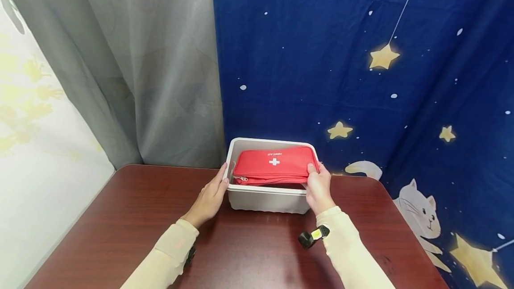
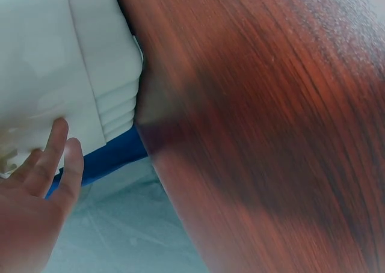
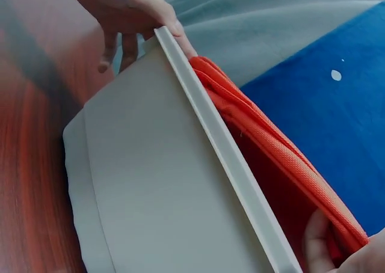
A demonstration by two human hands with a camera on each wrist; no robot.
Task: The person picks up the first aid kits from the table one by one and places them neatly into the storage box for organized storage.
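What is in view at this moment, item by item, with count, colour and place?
Red fabric first-aid pouch with a white cross: one, red, lying inside the bin, its near right corner pinched.
White plastic rectangular bin: one, white, at the far edge of the table, holding the pouch.
Dark reddish-brown wooden table: one, under the bin and both arms.
Grey curtain: one, grey, behind the table to the left.
Blue star-and-cat printed cloth: one, dark blue with yellow stars, behind the table to the right.
Black and yellow wrist device: one, on the right cream sleeve.
Left hand: one, fingers straight, resting against the bin's left wall.
Right hand: one, at the bin's right front corner, gripping the pouch.
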